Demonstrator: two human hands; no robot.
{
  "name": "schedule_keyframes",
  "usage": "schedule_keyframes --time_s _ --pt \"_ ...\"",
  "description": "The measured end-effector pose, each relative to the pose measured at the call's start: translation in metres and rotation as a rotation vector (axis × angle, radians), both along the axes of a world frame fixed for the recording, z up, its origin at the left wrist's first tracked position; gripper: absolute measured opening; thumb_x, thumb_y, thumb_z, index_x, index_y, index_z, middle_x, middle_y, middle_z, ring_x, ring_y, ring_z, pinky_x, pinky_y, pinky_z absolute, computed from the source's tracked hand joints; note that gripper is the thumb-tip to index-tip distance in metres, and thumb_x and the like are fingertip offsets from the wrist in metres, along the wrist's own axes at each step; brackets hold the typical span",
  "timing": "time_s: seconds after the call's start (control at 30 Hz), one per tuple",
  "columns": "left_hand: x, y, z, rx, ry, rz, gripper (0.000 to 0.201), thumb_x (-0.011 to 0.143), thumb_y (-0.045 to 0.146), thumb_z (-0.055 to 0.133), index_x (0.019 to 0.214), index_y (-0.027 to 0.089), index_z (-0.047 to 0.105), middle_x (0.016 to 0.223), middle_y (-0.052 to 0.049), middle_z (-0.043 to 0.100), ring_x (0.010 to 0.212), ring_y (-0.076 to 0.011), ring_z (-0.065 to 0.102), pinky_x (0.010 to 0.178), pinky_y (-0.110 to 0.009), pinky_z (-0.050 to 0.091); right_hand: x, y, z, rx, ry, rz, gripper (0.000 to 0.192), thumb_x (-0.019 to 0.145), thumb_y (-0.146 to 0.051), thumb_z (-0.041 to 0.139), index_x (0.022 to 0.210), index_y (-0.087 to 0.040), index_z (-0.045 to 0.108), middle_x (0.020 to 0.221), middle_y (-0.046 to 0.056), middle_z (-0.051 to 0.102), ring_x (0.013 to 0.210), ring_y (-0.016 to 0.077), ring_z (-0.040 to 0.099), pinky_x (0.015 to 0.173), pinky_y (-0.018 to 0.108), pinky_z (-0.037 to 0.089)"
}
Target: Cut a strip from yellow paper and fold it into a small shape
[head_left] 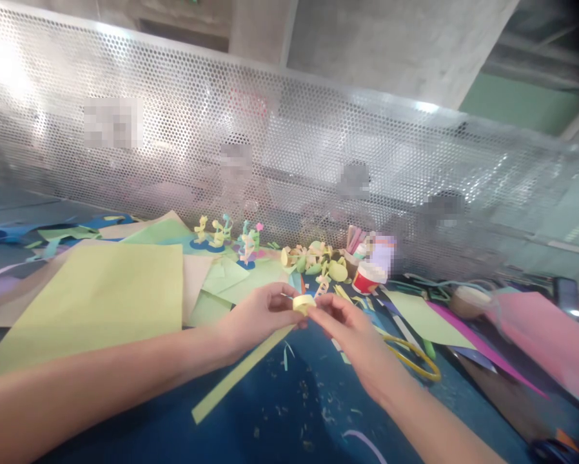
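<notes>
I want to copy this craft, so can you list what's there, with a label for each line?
Left hand: pinches a yellow paper coil
Right hand: pinches the same coil from the other side
Strip: long, yellow-green, trails from the coil down over the blue table
Scissors: yellow handles, flat by the right hand
Big sheet: light green, left of the hands
Paper figures: small, standing behind the hands
Cup: red and white, right of the figures
Scraps: bits on the table
</notes>
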State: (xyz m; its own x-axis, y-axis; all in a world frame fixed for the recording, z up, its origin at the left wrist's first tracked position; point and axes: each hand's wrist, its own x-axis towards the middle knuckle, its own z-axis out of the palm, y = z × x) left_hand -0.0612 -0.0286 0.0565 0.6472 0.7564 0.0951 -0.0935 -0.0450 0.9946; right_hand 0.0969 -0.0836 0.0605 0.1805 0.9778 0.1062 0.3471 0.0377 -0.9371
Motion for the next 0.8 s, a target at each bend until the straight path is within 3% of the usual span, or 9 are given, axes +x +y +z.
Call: schedule_keyframes --time_s 0.13,0.3,0.53,0.67,0.8 --pt "-0.002 0.005 0.001 -0.027 0.007 -0.003 0.022 0.074 0.025 0.062 0.091 0.016 0.054 0.074 -0.001 0.065 0.074 -0.0131 0.06 0.075 -0.028 0.043 0.009 0.001 0.011 0.055 -0.007 0.149 0.017 0.075 -0.025 0.053 0.091 -0.019 0.053 0.089 0.002 0.059 0.079 0.0147 0.056 0.069 0.026 0.045" --pt "-0.003 0.009 0.004 -0.065 -0.003 0.013 0.023 0.071 0.022 0.064 0.09 0.014 0.054 0.072 -0.001 0.063 0.07 -0.0113 0.058 0.071 -0.025 0.042 0.02 0.003 0.018 0.183 -0.234 0.26 0.018 0.075 -0.016 0.053 0.092 -0.021 0.053 0.088 0.001 0.061 0.08 0.0144 0.059 0.074 0.029 0.048" --pt "-0.002 0.008 0.005 -0.073 0.027 0.006 0.024 0.069 0.023 0.066 0.089 0.013 0.057 0.07 -0.001 0.063 0.065 -0.0101 0.057 0.068 -0.024 0.042 0.013 -0.001 0.01 0.281 -0.396 0.22 0.009 0.08 -0.025 0.057 0.085 -0.023 0.064 0.083 0.0 0.066 0.07 0.0138 0.061 0.064 0.026 0.052" --pt "-0.003 0.011 0.001 -0.037 0.061 0.028 0.023 0.068 0.025 0.066 0.087 0.013 0.059 0.071 -0.002 0.063 0.062 -0.0098 0.056 0.063 -0.023 0.042 0.008 -0.005 0.009 0.469 -0.605 0.18 0.009 0.081 -0.022 0.056 0.085 -0.023 0.065 0.082 0.001 0.066 0.072 0.0148 0.062 0.067 0.028 0.051" --pt "-0.004 0.015 -0.006 0.024 0.144 0.062 0.019 0.068 0.026 0.064 0.083 0.014 0.061 0.062 0.002 0.061 0.059 -0.0104 0.056 0.057 -0.021 0.04 0.005 -0.005 0.006 0.636 -0.812 0.251 0.013 0.085 -0.017 0.052 0.091 -0.022 0.062 0.085 0.002 0.067 0.081 0.0163 0.061 0.076 0.031 0.049"
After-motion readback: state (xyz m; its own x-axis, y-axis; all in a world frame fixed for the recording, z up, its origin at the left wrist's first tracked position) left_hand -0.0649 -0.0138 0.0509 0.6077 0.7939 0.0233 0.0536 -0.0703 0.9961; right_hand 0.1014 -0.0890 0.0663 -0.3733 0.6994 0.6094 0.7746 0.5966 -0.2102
